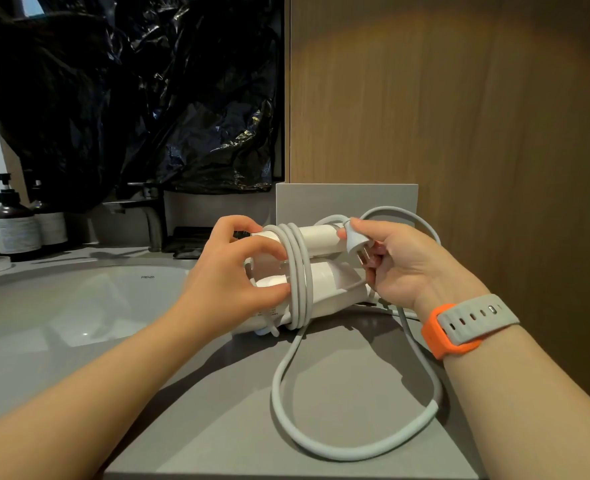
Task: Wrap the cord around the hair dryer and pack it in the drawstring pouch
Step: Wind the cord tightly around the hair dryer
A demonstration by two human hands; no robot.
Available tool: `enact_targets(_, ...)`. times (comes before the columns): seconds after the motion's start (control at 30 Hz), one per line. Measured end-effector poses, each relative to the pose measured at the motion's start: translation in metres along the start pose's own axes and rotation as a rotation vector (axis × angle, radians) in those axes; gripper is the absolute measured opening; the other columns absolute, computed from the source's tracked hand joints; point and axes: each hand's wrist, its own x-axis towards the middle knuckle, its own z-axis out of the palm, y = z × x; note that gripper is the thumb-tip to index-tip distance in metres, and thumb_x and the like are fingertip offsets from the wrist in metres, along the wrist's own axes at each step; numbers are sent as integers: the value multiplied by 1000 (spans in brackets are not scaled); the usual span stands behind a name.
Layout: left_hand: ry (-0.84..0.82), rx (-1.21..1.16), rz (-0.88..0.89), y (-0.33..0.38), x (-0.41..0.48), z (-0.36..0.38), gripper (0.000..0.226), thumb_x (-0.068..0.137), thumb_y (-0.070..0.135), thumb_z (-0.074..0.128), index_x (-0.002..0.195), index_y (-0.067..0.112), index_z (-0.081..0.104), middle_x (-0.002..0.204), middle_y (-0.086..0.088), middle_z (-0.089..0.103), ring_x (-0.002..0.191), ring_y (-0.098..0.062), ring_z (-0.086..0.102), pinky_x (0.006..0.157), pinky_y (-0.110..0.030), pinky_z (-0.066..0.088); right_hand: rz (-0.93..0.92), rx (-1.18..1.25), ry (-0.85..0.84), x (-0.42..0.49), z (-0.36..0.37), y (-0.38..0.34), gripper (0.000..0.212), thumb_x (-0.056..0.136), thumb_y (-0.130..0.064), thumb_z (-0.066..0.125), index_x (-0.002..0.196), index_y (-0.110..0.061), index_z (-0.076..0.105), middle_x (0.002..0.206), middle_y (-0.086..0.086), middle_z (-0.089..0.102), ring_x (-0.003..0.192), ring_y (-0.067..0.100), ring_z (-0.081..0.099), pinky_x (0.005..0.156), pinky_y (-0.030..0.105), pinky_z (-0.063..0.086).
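Hair dryer: We see the white hair dryer [324, 278] folded and lying on the grey bench [217, 427], just beside the sink [61, 306] and in front of a grey box [347, 199].
Cord: Several turns of the pale cord [298, 271] sit side by side around the folded body. The rest lies on the bench as a large slack loop toward us, and a further arc rises behind the dryer to the plug [354, 242].
Left hand: Our left hand [231, 271] is clamped on the dryer's left end, fingers and thumb curled round it right against the coils.
Right hand: Our right hand [401, 268], with a wristwatch [460, 327] on its wrist, pinches the plug just right of the dryer's upper barrel.
Done so far: We judge the wrapping well begun, with a good share of the cord wound on.
Left to do: The slack loop has to be wound up and the plug end tucked or secured. Then the dryer goes into the pouch and the drawstring is pulled.
Pouch: We cannot find a drawstring pouch anywhere in view.
Around us: Pump bottles [15, 223] stand at the far left, and black plastic sheeting [131, 98] hangs above the sink.
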Motion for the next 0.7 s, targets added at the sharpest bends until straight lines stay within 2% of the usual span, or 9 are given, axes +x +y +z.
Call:
enact_targets(0.13, -5, 37, -23, -1, -1, 0, 37, 51, 61, 60, 85, 47, 59, 112, 32, 33, 100, 3, 43, 75, -37, 51, -31, 99, 38, -2, 3, 0, 19, 87, -19, 63, 69, -13, 65, 57, -4, 47, 56, 7, 28, 58, 19, 28)
enact_targets(0.27, -25, 61, -21, 0, -1, -2, 38, 52, 63, 57, 88, 52, 57, 112, 31, 31, 100, 1, 42, 77, -43, 52, -151, 57, -7, -4, 7, 3, 15, 89, -22, 60, 91, -10, 68, 82, 3, 57, 73, 11, 44, 68, 22, 38)
enact_targets(0.33, -27, 67, -48, 0, 0, -2, 41, 50, 63, 56, 90, 54, 54, 113, 32, 30, 99, 4, 42, 78, -43, 51, -210, -78, -51, -4, 11, 7, 15, 90, -20, 58, 83, -13, 70, 89, 7, 59, 82, 17, 45, 76, 27, 38)
enact_targets(0.4, -37, 74, -71, 0, 0, -2, 43, 50, 64, 55, 92, 55, 53, 114, 33, 29, 99, 4, 43, 79, -43, 50, -239, -172, -79, -5, 13, 10, 16, 90, -15, 57, 79, -13, 69, 84, 6, 58, 76, 15, 41, 72, 24, 37)
enact_targets(0.5, -41, 69, -85, 0, 1, -1, 42, 50, 63, 56, 91, 56, 53, 114, 35, 28, 97, 3, 44, 79, -42, 50, -262, -297, -55, -6, 12, 12, 17, 90, -14, 58, 90, -1, 69, 77, 7, 53, 66, 11, 40, 64, 21, 36)
enact_targets(0.57, -53, 69, -96, 0, 1, -1, 34, 53, 58, 63, 86, 54, 56, 113, 35, 28, 96, 0, 46, 80, -42, 50, -311, -412, -10, -6, 11, 14, 23, 91, -16, 56, 96, 4, 67, 70, 5, 47, 60, 8, 38, 57, 17, 36)
enact_targets(0.7, -66, 61, -96, 0, 1, -2, 29, 56, 51, 66, 82, 55, 54, 110, 33, 29, 97, -4, 46, 81, -43, 50, -408, -540, 36, -7, 15, 17, 19, 93, -19, 54, 79, -18, 67, 69, 0, 53, 59, 7, 43, 54, 16, 41)
